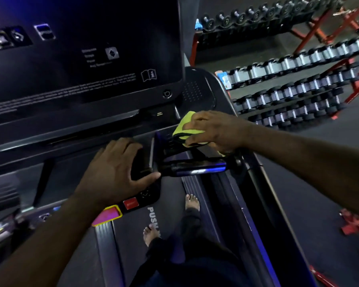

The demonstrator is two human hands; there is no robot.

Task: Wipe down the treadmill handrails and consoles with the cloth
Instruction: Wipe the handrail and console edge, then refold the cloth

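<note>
I stand barefoot on a treadmill facing its dark console screen [81,59]. My right hand [214,129] grips a folded yellow cloth [184,127] with a black edge and presses it onto the right side of the console, just above a glossy black handrail grip [197,168]. My left hand [116,168] rests on the lower control panel [147,193], fingers curled over its upper edge and thumb stretched toward the grip. Part of the cloth is hidden under my right palm.
A red stop button [130,204] and a pink-and-yellow safety clip [107,217] sit below my left hand. The treadmill belt [133,235] runs under my feet. Red racks of dumbbells [288,83] line the right side, across a dark floor strip.
</note>
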